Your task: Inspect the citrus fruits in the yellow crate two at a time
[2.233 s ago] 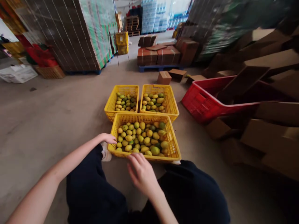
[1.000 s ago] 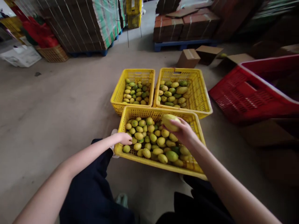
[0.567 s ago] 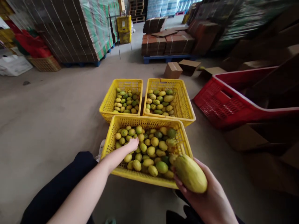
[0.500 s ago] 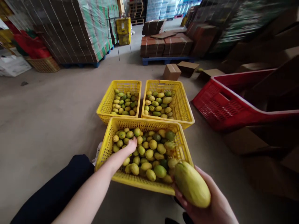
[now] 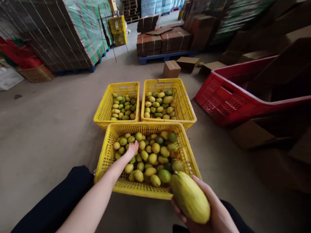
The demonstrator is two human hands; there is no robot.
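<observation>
Right hand: A person's right hand cups one large yellow-green fruit, the thumb along its right side and the fingers curled beneath.
Held fruit: It tilts at the near right corner of the front crate, hiding that corner; whether it hangs over the edge or just short of it cannot be told.
Left hand: The left hand reaches across the near edge into the far left part of the front crate, touching the pile of fruit; its fingertips are hidden, so whether it grips anything cannot be told.
Back crates: Just beyond the front crate's far edge stand a left crate and a right crate, both holding fruit.
Floor: A red crate sits to the right, apart from the yellow three.
Step in hand: Apparently handling single fruit, one lifted out while the other hand searches the pile.
Next move: It would seem to call for a steady hold on the right and a clear pinch on the left.
</observation>
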